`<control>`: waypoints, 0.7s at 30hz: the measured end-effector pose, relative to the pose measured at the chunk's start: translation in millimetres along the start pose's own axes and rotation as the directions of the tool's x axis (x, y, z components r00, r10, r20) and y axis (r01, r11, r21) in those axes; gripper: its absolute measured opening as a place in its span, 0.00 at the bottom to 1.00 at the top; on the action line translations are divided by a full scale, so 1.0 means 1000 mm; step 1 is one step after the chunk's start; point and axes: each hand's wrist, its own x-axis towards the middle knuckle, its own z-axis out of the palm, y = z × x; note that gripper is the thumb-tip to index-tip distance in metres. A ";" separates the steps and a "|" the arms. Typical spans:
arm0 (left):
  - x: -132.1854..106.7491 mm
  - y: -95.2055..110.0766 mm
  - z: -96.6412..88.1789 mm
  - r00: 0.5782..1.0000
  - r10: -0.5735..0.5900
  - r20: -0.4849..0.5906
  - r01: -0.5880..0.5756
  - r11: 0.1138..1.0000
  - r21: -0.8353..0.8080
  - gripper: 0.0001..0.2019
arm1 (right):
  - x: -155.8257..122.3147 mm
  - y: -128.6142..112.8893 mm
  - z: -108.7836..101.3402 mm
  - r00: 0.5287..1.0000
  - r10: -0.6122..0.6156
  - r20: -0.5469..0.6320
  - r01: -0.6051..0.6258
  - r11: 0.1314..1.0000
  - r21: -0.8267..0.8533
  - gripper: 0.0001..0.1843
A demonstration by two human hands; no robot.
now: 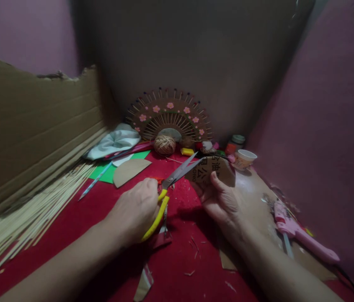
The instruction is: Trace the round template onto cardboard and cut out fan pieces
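Note:
My left hand (135, 209) is closed round the yellow handles of a pair of scissors (172, 178). The blades are parted a little, and their tips reach the left edge of a piece of printed cardboard (223, 171). My right hand (220, 199) grips that cardboard, thumb on its printed face and fingers behind it. Beyond my left hand lies a half-round piece of cardboard (131, 171), partly over a green sheet (104, 172). Cut scraps (144, 283) are scattered on the red cloth (177, 268) below my hands.
Thin sticks (47, 205) spread along the left beside a cardboard wall (32, 130). At the back stand a flower-decorated fan (170, 105), a ball of twine (164, 145) and a paper cup (245, 159). A pink glue gun (302, 237) lies at right on cardboard.

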 end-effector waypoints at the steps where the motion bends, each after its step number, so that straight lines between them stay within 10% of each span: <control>1: 0.000 0.001 0.000 1.000 0.001 0.011 -0.001 1.000 0.015 0.13 | -0.001 0.001 0.000 1.000 -0.001 0.004 0.001 1.000 0.005 0.12; 21: -0.002 0.006 0.000 0.998 -0.005 0.063 -0.010 0.972 0.236 0.14 | -0.002 0.006 -0.006 1.000 -0.019 0.017 0.021 0.995 -0.098 0.19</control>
